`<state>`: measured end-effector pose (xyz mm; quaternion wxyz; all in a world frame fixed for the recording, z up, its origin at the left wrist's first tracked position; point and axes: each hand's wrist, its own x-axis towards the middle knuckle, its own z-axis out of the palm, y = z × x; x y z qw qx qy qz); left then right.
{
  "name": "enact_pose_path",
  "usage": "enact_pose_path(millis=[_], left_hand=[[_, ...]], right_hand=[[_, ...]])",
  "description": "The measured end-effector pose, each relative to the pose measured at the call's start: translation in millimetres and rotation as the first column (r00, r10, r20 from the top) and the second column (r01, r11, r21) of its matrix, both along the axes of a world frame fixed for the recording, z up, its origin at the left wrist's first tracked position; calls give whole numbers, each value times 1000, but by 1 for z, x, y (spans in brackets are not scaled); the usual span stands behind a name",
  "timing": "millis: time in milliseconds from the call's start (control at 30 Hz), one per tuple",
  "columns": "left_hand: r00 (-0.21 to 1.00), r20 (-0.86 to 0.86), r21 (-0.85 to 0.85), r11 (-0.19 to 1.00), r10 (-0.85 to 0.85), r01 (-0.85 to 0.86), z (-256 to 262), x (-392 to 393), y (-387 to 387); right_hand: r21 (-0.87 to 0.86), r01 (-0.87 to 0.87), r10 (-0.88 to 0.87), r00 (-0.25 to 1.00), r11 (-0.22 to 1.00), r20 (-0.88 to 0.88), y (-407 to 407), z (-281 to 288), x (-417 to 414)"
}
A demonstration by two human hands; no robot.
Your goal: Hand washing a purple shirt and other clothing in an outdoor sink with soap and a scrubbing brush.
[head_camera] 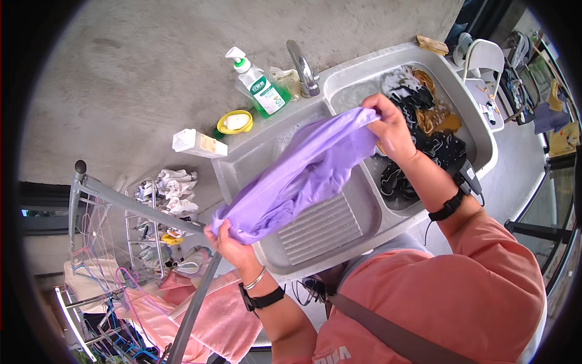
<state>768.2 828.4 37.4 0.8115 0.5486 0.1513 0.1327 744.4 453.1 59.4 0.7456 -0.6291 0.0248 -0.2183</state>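
A wet-looking purple cloth garment is stretched slantwise over the washboard side of a grey laundry sink. My left hand grips its lower left end, fingers pinched on the hem. At the upper right end, my right hand holds the other edge, above the divider between the two basins. Ridges of the moulded washboard show below the cloth. Dark and mustard-brown clothes lie in sudsy water in the right basin, partly behind my right hand and forearm.
Along the back ledge stand a chrome faucet, a green pump bottle, a yellow soap dish with white soap, and a white carton. A grey metal rack pole rises near my left forearm, beside hangers and pink towels. A white folding chair stands right.
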Motion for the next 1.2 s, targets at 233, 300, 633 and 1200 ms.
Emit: enact_pose_path(millis=[233,300,633,1200], left_hand=[[989,64,-66,989,133,-129,7,-19,31],[985,13,-71,983,170,-169,-18,-15,45],[848,-356,763,401,-392,506,-81,-32,-54],[706,-146,-561,646,-693,519,-44,-16,-108]], right_hand=[[287,-267,267,963,920,38,-6,53,-30],[277,-314,310,949,908,60,-4,56,-33],[-637,-348,-89,831,688,-550,3,-79,2],[-402,-447,30,698,799,-716,20,-162,-65]])
